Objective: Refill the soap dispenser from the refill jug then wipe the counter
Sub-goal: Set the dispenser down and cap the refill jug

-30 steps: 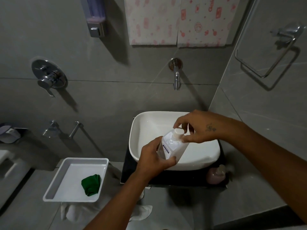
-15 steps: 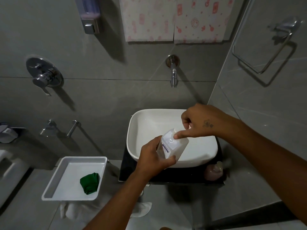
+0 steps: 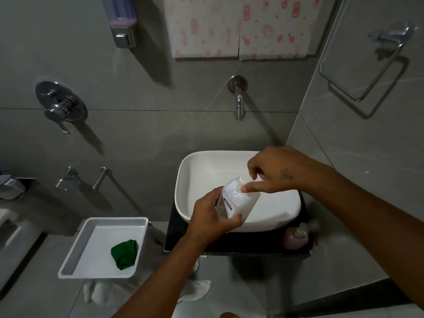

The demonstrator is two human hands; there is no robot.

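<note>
Jug (image 3: 237,198): centre frame, tilted over the basin (image 3: 199,171); stiff, probably slippery plastic.
Left hand (image 3: 212,215): fingers wrapped round its body.
Right hand (image 3: 273,173): fingertips pinch the cap.
Hold: mid-body.

Dim bathroom, hard light from the upper left, wide-angle bend.

Grey walls read murky; only the basin (image 3: 202,171) and tray (image 3: 75,255) come up bright, without glare. Long, sharp shadows run down and to the right from the tap (image 3: 238,104), the mixer (image 3: 60,104), the dispenser (image 3: 121,21) and the towel ring (image 3: 358,72). Straight tile lines bow toward the edges. The middle is sharp; the corners go soft and dark.
</note>
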